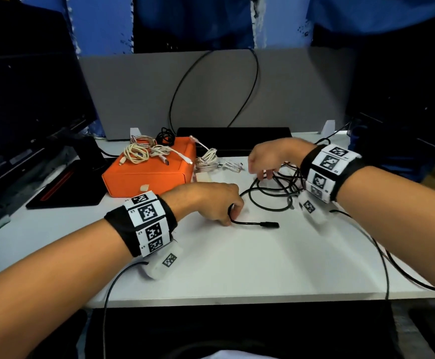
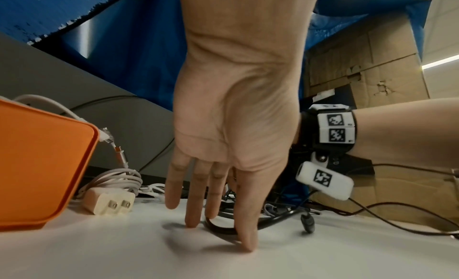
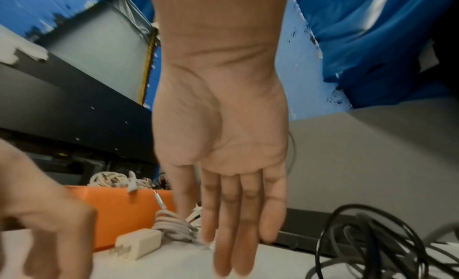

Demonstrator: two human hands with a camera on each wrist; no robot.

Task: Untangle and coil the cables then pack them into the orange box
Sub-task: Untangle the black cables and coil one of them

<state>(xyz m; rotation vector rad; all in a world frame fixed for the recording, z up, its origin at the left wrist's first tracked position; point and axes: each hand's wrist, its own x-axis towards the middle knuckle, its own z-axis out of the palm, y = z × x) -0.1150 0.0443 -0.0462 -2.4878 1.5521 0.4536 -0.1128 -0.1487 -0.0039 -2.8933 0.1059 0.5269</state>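
A closed orange box (image 1: 146,177) (image 2: 37,165) (image 3: 119,204) stands at the back left of the white table (image 1: 237,268), with several coiled white cables (image 1: 144,151) lying on its lid. A white charger and its bundled cable (image 1: 207,161) (image 2: 109,202) (image 3: 139,244) lie next to the box. My left hand (image 1: 211,200) (image 2: 223,165) pinches a black cable (image 2: 218,226) near its plug end (image 1: 269,225) against the table. The cable runs back to a loose black tangle (image 1: 276,190) (image 3: 372,244). My right hand (image 1: 268,161) (image 3: 223,214) hovers over that tangle with straight fingers, holding nothing.
Dark monitors (image 1: 17,112) stand at the left, with a flat black pad (image 1: 63,193) below them. A grey partition (image 1: 211,86) and a black bar (image 1: 237,137) close the back. Thin black wires (image 1: 382,255) trail across the right side to the table's front edge.
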